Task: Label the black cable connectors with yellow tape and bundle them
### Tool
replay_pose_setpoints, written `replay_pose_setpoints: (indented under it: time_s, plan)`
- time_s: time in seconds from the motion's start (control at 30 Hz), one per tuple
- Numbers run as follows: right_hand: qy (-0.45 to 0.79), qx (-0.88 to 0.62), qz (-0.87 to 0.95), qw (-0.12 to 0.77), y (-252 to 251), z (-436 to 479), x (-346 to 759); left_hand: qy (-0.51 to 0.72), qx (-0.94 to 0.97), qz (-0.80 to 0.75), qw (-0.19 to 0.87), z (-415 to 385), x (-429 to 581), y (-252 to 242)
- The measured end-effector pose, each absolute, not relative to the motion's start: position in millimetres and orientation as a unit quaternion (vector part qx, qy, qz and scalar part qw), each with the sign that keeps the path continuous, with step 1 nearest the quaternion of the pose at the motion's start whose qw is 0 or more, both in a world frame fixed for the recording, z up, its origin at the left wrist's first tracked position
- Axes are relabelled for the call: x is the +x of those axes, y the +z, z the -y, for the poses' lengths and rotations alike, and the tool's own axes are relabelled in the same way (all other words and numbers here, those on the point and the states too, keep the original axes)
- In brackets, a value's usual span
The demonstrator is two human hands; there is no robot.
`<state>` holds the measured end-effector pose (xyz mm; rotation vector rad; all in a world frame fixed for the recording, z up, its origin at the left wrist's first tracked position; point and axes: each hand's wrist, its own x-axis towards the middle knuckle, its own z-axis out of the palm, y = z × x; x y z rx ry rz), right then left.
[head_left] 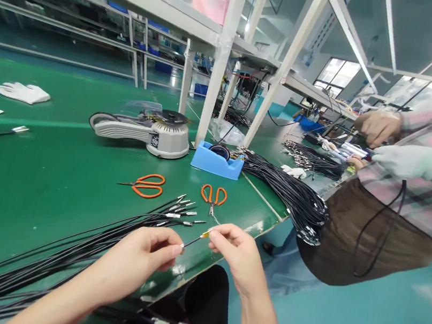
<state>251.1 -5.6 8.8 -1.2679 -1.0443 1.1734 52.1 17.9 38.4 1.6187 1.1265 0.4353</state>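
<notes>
A thin metal pin with a yellow collar (197, 239) spans the gap between my hands. My left hand (140, 259) pinches its silver tip, and my right hand (236, 257) pinches the yellow end. A bundle of black cables with metal tips (107, 238) lies on the green bench under my left forearm, its tips fanning out toward a pair of orange-handled scissors (148, 185). Another orange-handled pair (213, 195) lies just beyond my right hand.
A grey tape dispenser (143, 132) and a blue tape holder (218, 161) stand behind the scissors. A black cable bundle (288, 192) hangs over the bench edge. A co-worker (408, 180) in a plaid shirt and brown apron stands at right.
</notes>
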Motion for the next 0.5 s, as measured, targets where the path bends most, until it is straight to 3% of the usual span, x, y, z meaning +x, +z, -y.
replay_pose_setpoints:
  time_s: [0.13, 0.5]
  plan:
    - [0.491, -0.522, 0.461, 0.524, 8.2, 7.2, 257.0, 0.187, 0.691, -0.464, 0.522, -19.5, 54.7, 35.7]
    - [0.363, -0.499, 0.584, 0.527, 21.7, 25.0, 252.0, 0.316, 0.780, -0.423, 0.337, -6.2, 84.6, 31.7]
